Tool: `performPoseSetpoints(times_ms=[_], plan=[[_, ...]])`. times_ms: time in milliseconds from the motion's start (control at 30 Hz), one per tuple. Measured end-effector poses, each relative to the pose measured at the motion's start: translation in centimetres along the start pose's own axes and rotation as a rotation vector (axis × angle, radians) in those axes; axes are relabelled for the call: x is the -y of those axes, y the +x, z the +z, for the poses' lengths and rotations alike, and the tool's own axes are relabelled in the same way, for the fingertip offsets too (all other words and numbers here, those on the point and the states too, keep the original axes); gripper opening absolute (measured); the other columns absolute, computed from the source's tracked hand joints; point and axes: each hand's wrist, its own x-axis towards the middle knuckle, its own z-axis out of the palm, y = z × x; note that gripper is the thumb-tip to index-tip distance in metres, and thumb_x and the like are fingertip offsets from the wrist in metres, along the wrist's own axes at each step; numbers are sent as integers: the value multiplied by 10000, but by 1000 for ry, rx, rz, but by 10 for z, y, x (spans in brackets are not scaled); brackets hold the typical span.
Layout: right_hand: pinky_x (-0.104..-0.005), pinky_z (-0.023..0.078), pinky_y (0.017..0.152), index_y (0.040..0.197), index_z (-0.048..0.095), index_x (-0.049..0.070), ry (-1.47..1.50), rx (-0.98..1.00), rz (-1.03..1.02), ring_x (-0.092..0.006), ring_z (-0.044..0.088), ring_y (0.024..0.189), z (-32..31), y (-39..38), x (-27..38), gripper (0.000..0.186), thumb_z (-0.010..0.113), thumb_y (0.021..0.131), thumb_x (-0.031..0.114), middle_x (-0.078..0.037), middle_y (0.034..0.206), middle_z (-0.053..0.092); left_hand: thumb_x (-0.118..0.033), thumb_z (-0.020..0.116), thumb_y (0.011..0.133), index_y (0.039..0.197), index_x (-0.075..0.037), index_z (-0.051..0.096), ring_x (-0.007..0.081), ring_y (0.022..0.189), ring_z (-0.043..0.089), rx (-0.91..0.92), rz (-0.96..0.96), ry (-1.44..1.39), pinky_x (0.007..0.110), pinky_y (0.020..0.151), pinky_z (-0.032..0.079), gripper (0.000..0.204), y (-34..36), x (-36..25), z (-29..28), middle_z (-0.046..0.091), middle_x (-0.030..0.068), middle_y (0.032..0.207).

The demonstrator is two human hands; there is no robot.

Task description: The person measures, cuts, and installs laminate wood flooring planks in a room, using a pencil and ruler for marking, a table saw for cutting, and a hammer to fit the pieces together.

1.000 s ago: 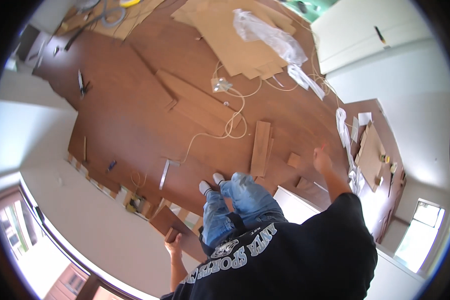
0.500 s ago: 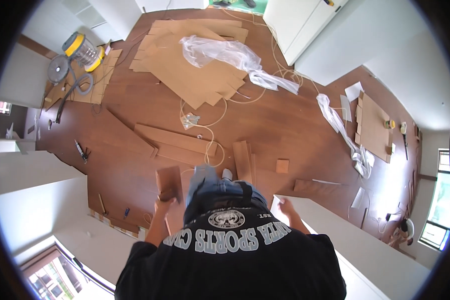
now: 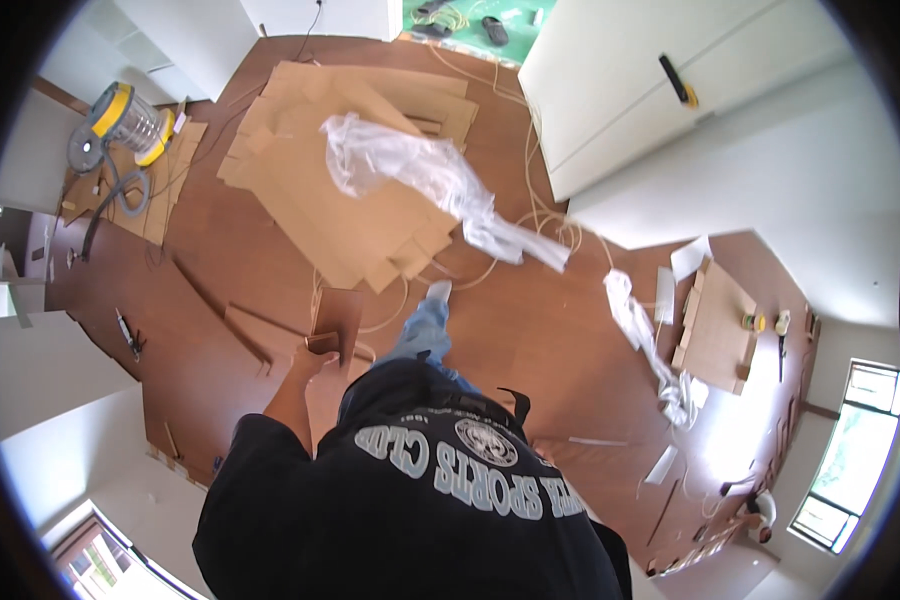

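A: State the left hand (image 3: 313, 362) condition.

B: The left hand is raised in front of the torso, its grip clamped on the near end of a short laminate floor plank (image 3: 336, 320). The plank is a flat rectangular board, dark brown with a smooth, slightly glossy face. It is held above the floor, pointing away from the person.

A: And the right hand?

B: It does not show in the head view; the black printed T-shirt (image 3: 420, 500) covers that side.

A: Describe the surface below.

B: A laid laminate floor (image 3: 550, 340), same brown tone as the plank, smooth and reflective. A jeans-clad leg (image 3: 422, 335) stands on it just right of the plank.

A: Surrounding materials?

B: Flattened corrugated cardboard sheets (image 3: 320, 190), matte tan, lie overlapped beyond the plank. Crumpled clear plastic film (image 3: 420, 175) lies across them, translucent and wrinkled. Thin pale cord (image 3: 540, 225) loops over the floor near the film. Loose plank offcuts (image 3: 260, 330) lie to the left of the held plank. A cylindrical vacuum with yellow bands (image 3: 120, 125) sits far left. An open cardboard tray (image 3: 715, 325) rests on the floor to the right, well apart.
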Motion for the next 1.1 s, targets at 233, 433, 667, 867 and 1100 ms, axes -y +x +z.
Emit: performPoseSetpoints(times_ms=[233,433,667,867,1100], plan=[[-374,444,499,857,545,132,1407,339,751,-157,555,618,-84,211,29,185,519,1021,214,-7,720,501,-318,1003,645,1258,0,701,290,1098,727,117,-137,91,403,928,594,753,132,-303,28,761,171,1169],[-426,578,677,1032,662,54,803,99,425,-300,723,804,-188,492,212,272,542,990,294,-135,987,751,-256,989,678,1298,7,676,276,1130,710,57,19,-104,406,953,586,743,262,-399,55,745,168,1226],[-377,579,778,1254,640,-18,313,222,-186,-263,733,897,-266,873,423,383,560,972,228,-195,1023,760,-173,930,738,1208,-16,735,222,968,742,-152,33,-180,384,826,616,533,335,-505,108,769,153,1128],[-479,537,866,1085,639,42,2,217,-661,-383,678,997,-345,1112,764,306,465,1050,293,-191,993,703,-140,953,711,1280,-51,733,190,959,738,-165,-393,-14,360,847,609,616,343,-532,145,773,112,1135],[-475,558,919,1309,622,95,-18,88,-879,-397,709,1067,-421,1227,1003,330,585,1025,259,-203,1125,748,-205,934,744,1303,-57,725,196,973,734,-71,-452,-693,384,822,603,615,377,-660,194,777,96,1103]])
